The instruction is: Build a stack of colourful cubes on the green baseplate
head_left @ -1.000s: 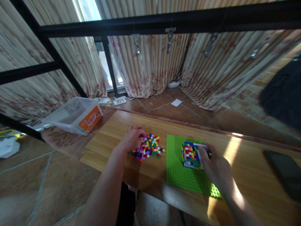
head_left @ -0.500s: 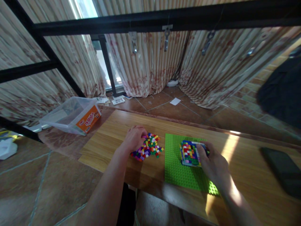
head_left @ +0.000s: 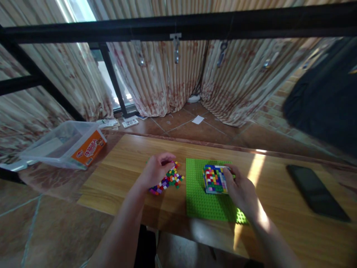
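Note:
A green studded baseplate (head_left: 205, 204) lies on the wooden table (head_left: 131, 160). On it stands a square block of many-coloured small bricks (head_left: 214, 179). My right hand (head_left: 240, 190) rests against the block's right side, fingers curled on its edge. Left of the plate lies a pile of loose coloured bricks (head_left: 169, 179). My left hand (head_left: 157, 168) hovers over the pile's far side, with its fingers pinched together. What they hold is too small to make out.
A clear plastic box with an orange label (head_left: 67, 145) sits at the table's left end. A dark phone (head_left: 316, 192) lies at the right. A black metal frame (head_left: 178, 26) crosses overhead. Curtains (head_left: 167, 78) and tiled floor lie beyond.
The view has shifted, so everything sits further left in frame. My left hand has lifted a little from the pile and pinched its fingers. My right hand stays at the block.

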### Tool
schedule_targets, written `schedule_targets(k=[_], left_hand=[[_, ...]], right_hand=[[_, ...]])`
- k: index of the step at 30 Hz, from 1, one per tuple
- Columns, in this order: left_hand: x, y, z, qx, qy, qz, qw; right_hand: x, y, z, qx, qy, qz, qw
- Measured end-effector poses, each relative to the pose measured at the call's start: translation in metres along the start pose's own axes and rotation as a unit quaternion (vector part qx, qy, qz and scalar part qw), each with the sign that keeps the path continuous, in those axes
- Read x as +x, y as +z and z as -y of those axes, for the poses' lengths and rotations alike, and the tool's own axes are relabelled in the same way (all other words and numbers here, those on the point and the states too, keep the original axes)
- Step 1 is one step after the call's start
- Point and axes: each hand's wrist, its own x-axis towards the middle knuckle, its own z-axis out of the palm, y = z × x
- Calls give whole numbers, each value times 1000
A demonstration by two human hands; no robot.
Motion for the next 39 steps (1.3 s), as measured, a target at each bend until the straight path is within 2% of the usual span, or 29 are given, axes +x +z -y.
schedule_targets(k=[7, 11, 15, 20, 24, 30, 34, 39], left_hand=[[-2, 27, -16, -129, -63, 14, 990], [-1, 37, -21, -153, -94, -8, 984], [0, 47, -24, -194, -92, -23, 976], [2, 57, -28, -219, -89, -35, 971], [3, 66, -35, -232, -98, -23, 967], [1, 86, -47, -269, -75, 0, 960], [1, 92, -50, -272, -49, -8, 961], [4, 94, -51, -256, -30, -8, 966]], right_hand=[[0, -1, 0, 36, 13, 14, 999], [-1, 0, 0, 44, 5, 8, 999], [-1, 1, -2, 58, 3, 2, 998], [1, 0, -2, 124, -9, -63, 990], [1, -1, 10, 212, -75, -98, 969], [-2, -3, 34, 254, -164, -26, 953], [-3, -2, 39, 319, -147, 10, 936], [0, -2, 36, 356, -136, 19, 924]])
